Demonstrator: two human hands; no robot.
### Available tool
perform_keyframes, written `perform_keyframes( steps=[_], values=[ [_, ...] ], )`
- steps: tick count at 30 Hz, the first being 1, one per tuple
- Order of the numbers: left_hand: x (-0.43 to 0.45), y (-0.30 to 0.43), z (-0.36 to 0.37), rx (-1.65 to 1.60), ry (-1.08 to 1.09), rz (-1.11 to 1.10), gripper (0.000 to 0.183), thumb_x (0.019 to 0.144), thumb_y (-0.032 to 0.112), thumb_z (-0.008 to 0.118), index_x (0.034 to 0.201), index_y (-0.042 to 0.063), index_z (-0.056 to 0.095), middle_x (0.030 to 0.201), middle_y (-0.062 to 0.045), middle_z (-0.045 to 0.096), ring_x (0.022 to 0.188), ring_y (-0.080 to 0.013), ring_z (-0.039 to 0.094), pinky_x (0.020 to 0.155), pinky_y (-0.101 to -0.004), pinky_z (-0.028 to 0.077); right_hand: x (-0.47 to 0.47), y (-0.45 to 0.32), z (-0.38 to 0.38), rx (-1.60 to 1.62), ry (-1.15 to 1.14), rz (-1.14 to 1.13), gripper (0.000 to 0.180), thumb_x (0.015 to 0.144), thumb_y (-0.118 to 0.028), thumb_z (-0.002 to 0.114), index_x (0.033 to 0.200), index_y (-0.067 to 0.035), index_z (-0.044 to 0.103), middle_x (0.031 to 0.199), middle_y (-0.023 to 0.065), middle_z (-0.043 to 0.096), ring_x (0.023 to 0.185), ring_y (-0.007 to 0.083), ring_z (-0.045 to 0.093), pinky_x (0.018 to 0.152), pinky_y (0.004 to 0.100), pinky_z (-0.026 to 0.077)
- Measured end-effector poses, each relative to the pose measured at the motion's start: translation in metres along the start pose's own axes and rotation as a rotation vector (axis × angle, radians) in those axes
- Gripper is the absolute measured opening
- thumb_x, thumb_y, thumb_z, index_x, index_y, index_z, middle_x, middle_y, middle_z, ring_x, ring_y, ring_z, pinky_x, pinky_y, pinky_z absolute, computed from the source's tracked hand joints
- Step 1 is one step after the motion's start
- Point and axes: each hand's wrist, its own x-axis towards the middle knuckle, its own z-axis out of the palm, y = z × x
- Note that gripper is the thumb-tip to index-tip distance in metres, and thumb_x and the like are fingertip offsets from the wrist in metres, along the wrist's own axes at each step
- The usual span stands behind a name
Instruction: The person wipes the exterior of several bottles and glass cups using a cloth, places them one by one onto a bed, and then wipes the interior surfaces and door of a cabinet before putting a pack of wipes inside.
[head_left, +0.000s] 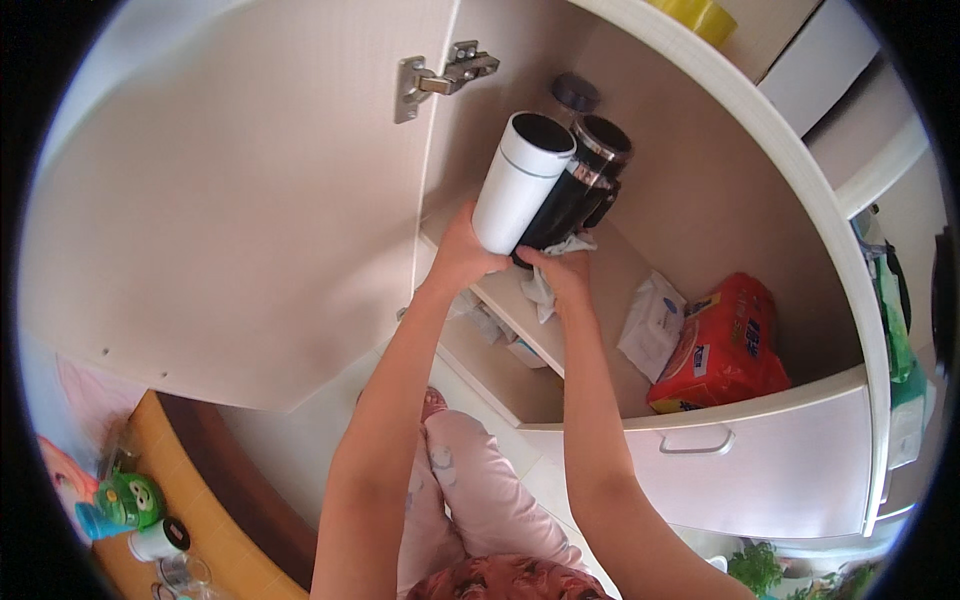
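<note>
My left hand (466, 259) is closed around the lower part of a white tumbler (523, 184) with a dark top. Right beside it leans a black insulated mug (566, 202) with a steel band and a side handle, inside the open cabinet. My right hand (559, 274) is at the base of the black mug, with a white cloth (541, 294) held in its fingers; whether it also grips the mug is not plain. Behind both vessels stands a bottle with a dark lid (575, 92), partly hidden.
A cabinet door (225, 202) stands open at the left on a metal hinge (442, 79). On the shelf lie a white wipes pack (652, 326) and a red package (724, 345). At lower left, a wooden surface (202, 525) bears a green container (135, 500) and a white cup (152, 541).
</note>
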Motion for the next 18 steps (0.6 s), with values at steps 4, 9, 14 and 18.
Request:
perform_keyframes(
  steps=[4,9,14,18],
  values=[
    [-0.041,0.028,-0.02,0.004,0.037,-0.076,0.073,0.051,0.015,0.081,0.114,0.0,0.05,0.104,-0.018,0.062,0.099,-0.0291,0.061,0.085,-0.0346,0.047,-0.037,-0.008,0.003,-0.063,-0.099,-0.072,0.061,0.058,-0.009,0.083,0.112,0.002,0.058,0.108,0.0097,0.065,0.098,0.0185,0.06,0.087,0.0305,0.046],
    [-0.125,0.097,-0.066,0.18,0.191,-0.13,0.078,0.056,0.022,0.083,0.123,0.004,0.048,0.11,-0.013,0.062,0.103,-0.0241,0.059,0.089,-0.0345,0.045,-0.11,-0.039,0.032,0.012,-0.259,0.021,0.057,0.065,-0.004,0.08,0.115,0.003,0.053,0.108,0.0074,0.062,0.097,0.0165,0.059,0.085,0.0307,0.047],
    [-0.244,0.118,-0.091,0.182,0.491,-0.191,0.082,0.054,0.026,0.083,0.124,0.003,0.047,0.116,-0.014,0.059,0.108,-0.0246,0.056,0.092,-0.0373,0.043,-0.192,-0.044,0.051,0.033,-0.476,-0.042,0.048,0.063,-0.01,0.083,0.102,0.008,0.061,0.1,0.0096,0.067,0.088,0.0161,0.061,0.083,0.0325,0.048],
    [-0.344,0.132,-0.085,0.074,0.759,-0.306,0.078,0.058,0.03,0.081,0.122,0.0,0.047,0.11,-0.02,0.06,0.105,-0.0296,0.058,0.089,-0.0365,0.045,-0.262,-0.074,0.062,-0.006,-0.794,-0.012,0.051,0.061,-0.005,0.081,0.106,0.007,0.059,0.103,0.0127,0.065,0.092,0.0198,0.061,0.085,0.0321,0.048]
  ],
)
